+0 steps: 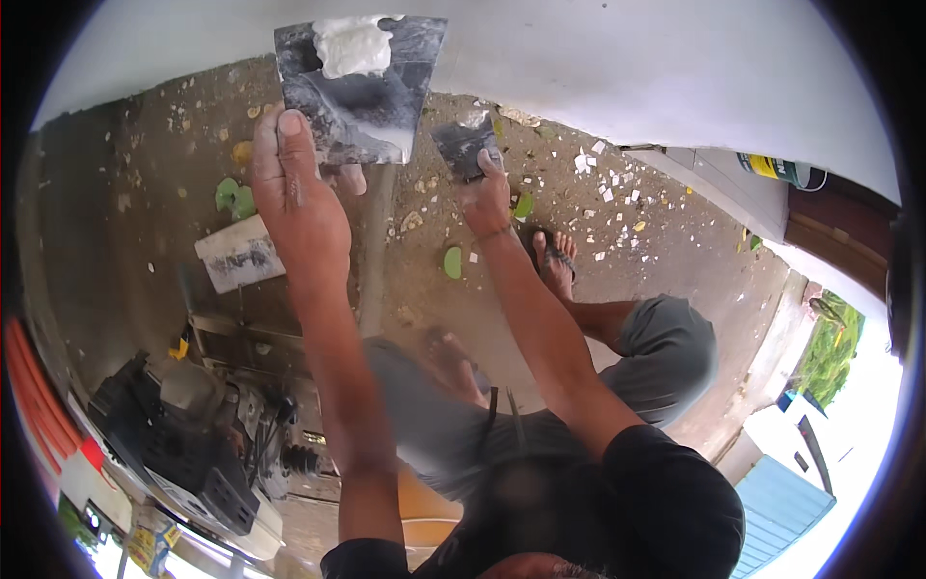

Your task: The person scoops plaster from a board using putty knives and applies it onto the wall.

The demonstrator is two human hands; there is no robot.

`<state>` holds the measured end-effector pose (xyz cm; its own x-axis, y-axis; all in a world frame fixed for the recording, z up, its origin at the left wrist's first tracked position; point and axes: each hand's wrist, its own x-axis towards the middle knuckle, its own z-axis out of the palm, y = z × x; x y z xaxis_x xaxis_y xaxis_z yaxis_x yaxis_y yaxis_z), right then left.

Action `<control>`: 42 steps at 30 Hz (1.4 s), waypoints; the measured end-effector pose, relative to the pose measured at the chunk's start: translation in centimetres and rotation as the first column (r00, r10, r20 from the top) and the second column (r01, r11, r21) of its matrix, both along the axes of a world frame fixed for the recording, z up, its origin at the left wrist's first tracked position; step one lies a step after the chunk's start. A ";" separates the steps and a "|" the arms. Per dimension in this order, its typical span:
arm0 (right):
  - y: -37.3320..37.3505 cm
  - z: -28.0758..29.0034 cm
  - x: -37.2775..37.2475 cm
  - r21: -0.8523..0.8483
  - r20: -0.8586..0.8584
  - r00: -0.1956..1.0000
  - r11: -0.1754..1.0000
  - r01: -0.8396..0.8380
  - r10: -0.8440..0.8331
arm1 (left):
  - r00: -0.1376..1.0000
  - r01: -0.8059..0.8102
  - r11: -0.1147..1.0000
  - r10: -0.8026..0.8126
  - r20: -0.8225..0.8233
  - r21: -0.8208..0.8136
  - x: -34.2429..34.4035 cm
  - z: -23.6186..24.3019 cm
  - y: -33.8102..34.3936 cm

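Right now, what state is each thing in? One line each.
Large dark plate: gripped in left hand, smeared white.
White paste: lumped on the plate, not spread flat.
Small dark scraper: gripped in right hand, whitened at one edge.
White chips: scattered.
Pale slab: dark-smeared.
Pail: contents not visible.

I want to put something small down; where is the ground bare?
Barest is the brown ground left of the pale, grey-smeared rectangular slab, above the black boxy machinery in the picture. A fairly bare patch lies between the grey-trousered right knee and the pale strip on its right. Crowded: beyond the right hand, ground strewn with small white chips.
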<state>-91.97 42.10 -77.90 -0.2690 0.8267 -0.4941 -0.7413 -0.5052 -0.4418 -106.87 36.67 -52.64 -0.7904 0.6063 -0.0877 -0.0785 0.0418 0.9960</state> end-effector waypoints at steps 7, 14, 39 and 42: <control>-1.5 -2.7 0.7 -0.112 0.145 0.982 0.984 0.142 -0.125 | 0.976 0.215 0.972 -0.218 0.019 0.093 -1.5 -1.5 1.4; -0.4 -4.0 -0.5 -0.103 0.203 0.959 0.970 0.221 -0.197 | 0.959 0.266 0.959 -0.274 0.077 0.098 -1.3 -3.5 2.9; 3.6 -8.6 -7.2 -0.137 0.328 0.917 0.949 0.283 -0.226 | 0.999 0.048 0.984 -0.051 0.012 0.173 -3.5 -6.6 2.9; 5.1 -10.5 -7.4 -0.130 0.365 0.896 0.939 0.318 -0.252 | 0.998 -0.059 0.991 0.058 0.019 0.124 -2.9 -6.0 3.0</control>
